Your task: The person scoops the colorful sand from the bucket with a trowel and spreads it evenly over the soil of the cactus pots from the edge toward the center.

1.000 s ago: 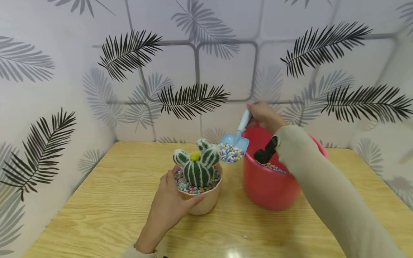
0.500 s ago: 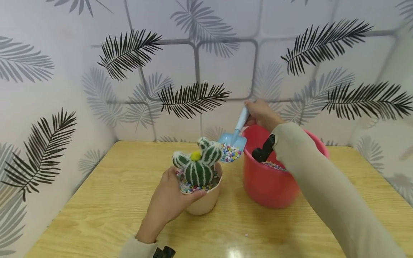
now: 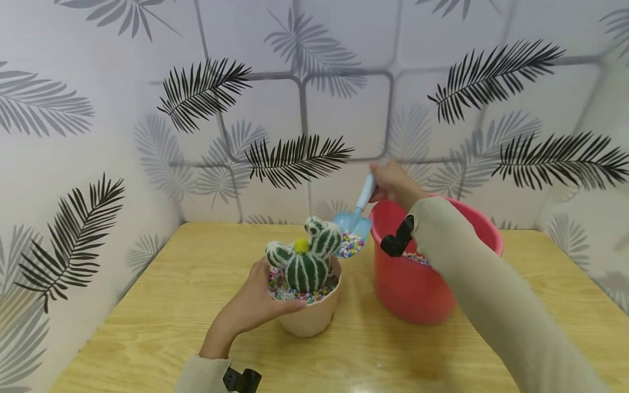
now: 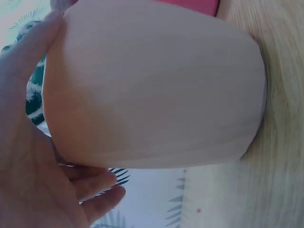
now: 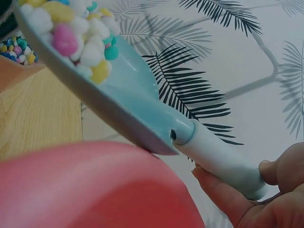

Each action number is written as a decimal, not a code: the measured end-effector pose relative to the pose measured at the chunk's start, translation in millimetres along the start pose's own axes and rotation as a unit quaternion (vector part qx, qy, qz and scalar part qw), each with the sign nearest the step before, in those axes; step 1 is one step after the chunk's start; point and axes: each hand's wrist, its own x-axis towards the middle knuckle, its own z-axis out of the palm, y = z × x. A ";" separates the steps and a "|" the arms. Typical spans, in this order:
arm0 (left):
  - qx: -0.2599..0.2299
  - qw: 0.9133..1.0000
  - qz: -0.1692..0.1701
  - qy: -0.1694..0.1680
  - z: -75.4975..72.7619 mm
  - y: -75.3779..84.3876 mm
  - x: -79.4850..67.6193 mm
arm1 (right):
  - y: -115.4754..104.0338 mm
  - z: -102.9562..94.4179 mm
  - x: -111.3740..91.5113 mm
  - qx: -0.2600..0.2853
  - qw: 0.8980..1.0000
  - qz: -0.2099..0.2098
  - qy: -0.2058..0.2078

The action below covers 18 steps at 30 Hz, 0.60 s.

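Observation:
My left hand point(image 3: 255, 300) grips the near left side of a cream flower pot point(image 3: 308, 322), thumb along the rim. In it stand a green-and-white fuzzy toy cactus point(image 3: 306, 270) with a yellow flower and many coloured pebbles point(image 3: 282, 289). My right hand point(image 3: 395, 183) holds the white handle of a small blue toy shovel point(image 3: 351, 221) above the gap between pot and bucket. Coloured pebbles point(image 5: 90, 40) lie in its blade, which slopes down toward the pot. The blade tip is beside the cactus's right arm; the head view does not show whether they touch.
To the right of the pot stands a red bucket point(image 3: 413, 295) with more pebbles point(image 3: 416, 257) inside, partly hidden by my right forearm. Both pot and bucket are on a wooden table point(image 3: 162, 284). A leaf-patterned wall point(image 3: 344, 120) rises behind.
The shovel has moved slightly left toward the pot, and its pebbles have slid toward the blade's tip. My left hand has kept its grip on the pot.

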 end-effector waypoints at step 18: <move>0.232 0.968 -0.025 0.093 12.9 31.1 -21.1 | 4.9 5.9 -6.4 -0.017 1.000 -0.013 0.005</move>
